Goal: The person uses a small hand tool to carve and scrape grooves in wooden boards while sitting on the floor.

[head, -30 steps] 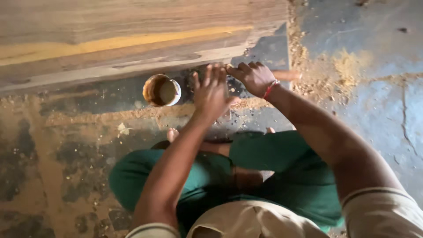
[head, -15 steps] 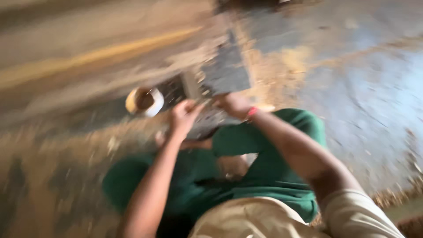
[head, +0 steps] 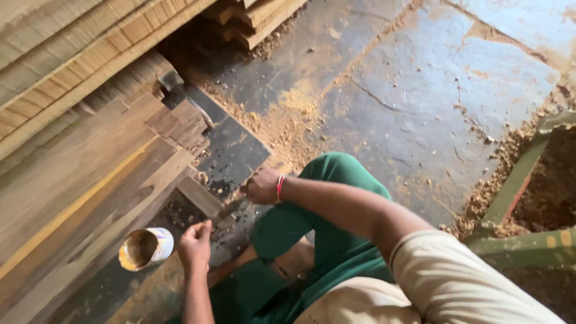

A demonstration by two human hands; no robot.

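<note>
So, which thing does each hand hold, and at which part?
The right hand grips a dark flat tool at its handle end. The left hand is closed; anything inside cannot be told.

We see even, soft daylight, brightest on the stone floor (head: 420,102) at the upper right, where a pale sheen washes it out. Shadows are faint and short. The picture is slightly soft throughout, and the stacked planks (head: 72,54) bend near the left edge.

Perhaps a scraper (head: 231,208), blade indistinct
</note>
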